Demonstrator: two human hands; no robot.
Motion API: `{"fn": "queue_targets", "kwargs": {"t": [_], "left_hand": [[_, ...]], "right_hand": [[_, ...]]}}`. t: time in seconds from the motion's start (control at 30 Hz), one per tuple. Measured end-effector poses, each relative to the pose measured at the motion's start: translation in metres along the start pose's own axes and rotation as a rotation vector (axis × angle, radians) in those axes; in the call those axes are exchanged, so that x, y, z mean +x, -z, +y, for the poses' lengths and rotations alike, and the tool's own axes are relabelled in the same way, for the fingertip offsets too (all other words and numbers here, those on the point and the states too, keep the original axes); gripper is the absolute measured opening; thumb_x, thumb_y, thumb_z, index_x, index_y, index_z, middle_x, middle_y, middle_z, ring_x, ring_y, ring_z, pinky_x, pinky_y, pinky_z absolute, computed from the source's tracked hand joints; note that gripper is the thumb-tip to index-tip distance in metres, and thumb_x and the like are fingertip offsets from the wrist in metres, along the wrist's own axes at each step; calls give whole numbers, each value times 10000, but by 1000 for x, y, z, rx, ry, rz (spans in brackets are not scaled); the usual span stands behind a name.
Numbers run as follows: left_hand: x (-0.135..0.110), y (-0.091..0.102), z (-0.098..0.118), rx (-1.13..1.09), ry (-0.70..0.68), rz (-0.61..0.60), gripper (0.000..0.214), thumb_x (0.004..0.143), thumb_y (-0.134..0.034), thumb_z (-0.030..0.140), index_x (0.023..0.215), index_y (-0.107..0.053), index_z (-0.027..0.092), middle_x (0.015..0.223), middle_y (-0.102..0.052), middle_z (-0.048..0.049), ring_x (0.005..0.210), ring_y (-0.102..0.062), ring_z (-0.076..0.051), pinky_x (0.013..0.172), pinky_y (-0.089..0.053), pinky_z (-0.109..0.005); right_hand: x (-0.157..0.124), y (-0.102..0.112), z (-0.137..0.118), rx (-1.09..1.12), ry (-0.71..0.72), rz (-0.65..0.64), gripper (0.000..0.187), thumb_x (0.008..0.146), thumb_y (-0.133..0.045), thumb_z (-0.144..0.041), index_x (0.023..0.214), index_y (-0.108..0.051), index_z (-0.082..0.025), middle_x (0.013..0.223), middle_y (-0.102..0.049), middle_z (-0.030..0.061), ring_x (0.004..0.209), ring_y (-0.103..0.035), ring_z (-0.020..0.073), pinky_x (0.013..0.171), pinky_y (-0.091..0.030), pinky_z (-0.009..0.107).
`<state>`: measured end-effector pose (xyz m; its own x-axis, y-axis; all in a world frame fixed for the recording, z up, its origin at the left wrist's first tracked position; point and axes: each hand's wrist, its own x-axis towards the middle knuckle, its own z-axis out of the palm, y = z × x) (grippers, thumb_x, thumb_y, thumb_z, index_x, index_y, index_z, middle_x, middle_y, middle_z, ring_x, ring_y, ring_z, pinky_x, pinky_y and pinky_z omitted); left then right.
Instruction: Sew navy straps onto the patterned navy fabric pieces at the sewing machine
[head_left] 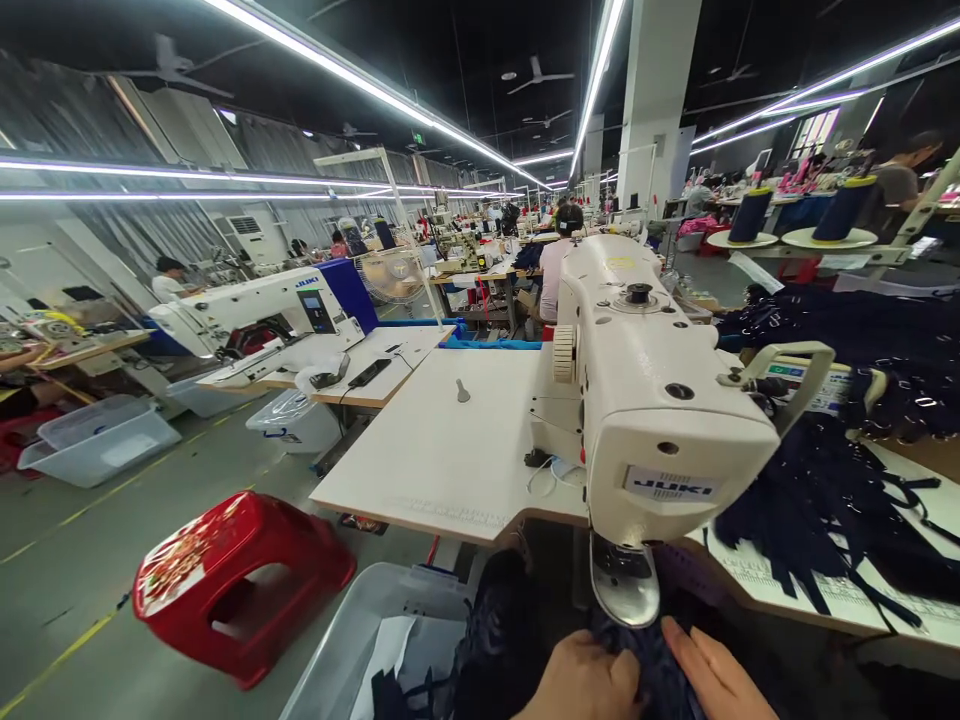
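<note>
A white Juki sewing machine stands on the pale table straight ahead of me. Below its head, at the bottom edge of the view, both my hands rest on dark navy fabric. My left hand is bunched with its fingers curled into the cloth. My right hand lies flatter, fingers stretched along the cloth toward the machine's foot. Only part of each hand shows.
More navy pieces are heaped on the table to the right. A red plastic stool stands on the floor at left, and a clear bin sits beside my knees. Other sewing stations and workers fill the hall behind.
</note>
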<state>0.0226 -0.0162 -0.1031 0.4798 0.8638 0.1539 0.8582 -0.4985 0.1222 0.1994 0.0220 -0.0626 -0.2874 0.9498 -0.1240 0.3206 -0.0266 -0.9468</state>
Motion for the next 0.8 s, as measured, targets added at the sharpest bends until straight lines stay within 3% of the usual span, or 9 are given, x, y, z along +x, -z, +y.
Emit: {"fn": "queue_targets", "kwargs": {"t": [0.1, 0.23, 0.37, 0.5, 0.6, 0.67, 0.73, 0.8], "left_hand": [[-4, 4, 6, 15, -10, -28, 307, 760, -723, 397, 697, -522, 173, 517, -624, -23, 437, -614, -190, 525, -462, -281], [-5, 23, 10, 3, 54, -30, 253, 839, -678, 376, 817, -542, 164, 654, -669, -26, 562, -656, -203, 611, -495, -308], [-3, 36, 15, -37, 23, -58, 307, 862, -622, 422, 944, -569, 131, 853, -686, -82, 714, -659, -202, 706, -510, -315], [-5, 30, 23, -59, -68, -118, 142, 851, -564, 222, 735, -595, 146, 769, -667, -103, 660, -638, -206, 613, -495, -304], [-6, 32, 25, -74, 7, -124, 155, 853, -596, 252, 745, -606, 142, 709, -651, -82, 605, -631, -201, 583, -501, -309], [-5, 46, 23, -110, 130, -67, 317, 861, -640, 405, 975, -621, 110, 844, -678, -105, 708, -661, -228, 674, -535, -356], [-6, 68, 17, -263, 226, 35, 726, 759, -715, 587, 1251, -512, 93, 1095, -649, -151, 964, -645, -280, 826, -527, -399], [-7, 90, 10, -542, 149, 71, 774, 727, -736, 605, 1299, -496, 141, 1172, -629, -115, 1080, -605, -251, 926, -489, -350]], "right_hand": [[12, 1, 5, -136, 61, -129, 411, 844, -497, -574, 695, -660, -227, 691, -714, 56, 685, -678, 272, 667, -516, 327], [20, 11, 4, -257, 80, 11, 437, 808, -495, -626, 768, -671, -228, 769, -728, 90, 744, -687, 298, 668, -507, 342], [9, 10, -11, -106, 49, -54, 465, 918, -395, -583, 725, -626, -228, 732, -697, 48, 723, -658, 230, 645, -518, 282], [4, -8, -4, -256, 188, 63, 520, 916, -331, -606, 748, -637, -220, 714, -693, 76, 698, -676, 256, 632, -535, 326], [6, -11, 2, -474, 245, 104, 474, 907, -345, -539, 812, -691, -229, 756, -716, 103, 720, -701, 303, 627, -544, 381], [4, -4, -7, -498, 236, 12, 373, 895, -423, -467, 867, -725, -250, 803, -738, 89, 779, -712, 307, 681, -553, 385], [-3, 9, -28, -406, 230, -176, 275, 891, -499, -410, 916, -744, -287, 845, -757, 51, 841, -716, 282, 745, -551, 347], [-10, 20, -52, -268, 230, -432, 252, 910, -516, -388, 877, -757, -321, 837, -762, 15, 773, -717, 240, 695, -551, 292]]}}
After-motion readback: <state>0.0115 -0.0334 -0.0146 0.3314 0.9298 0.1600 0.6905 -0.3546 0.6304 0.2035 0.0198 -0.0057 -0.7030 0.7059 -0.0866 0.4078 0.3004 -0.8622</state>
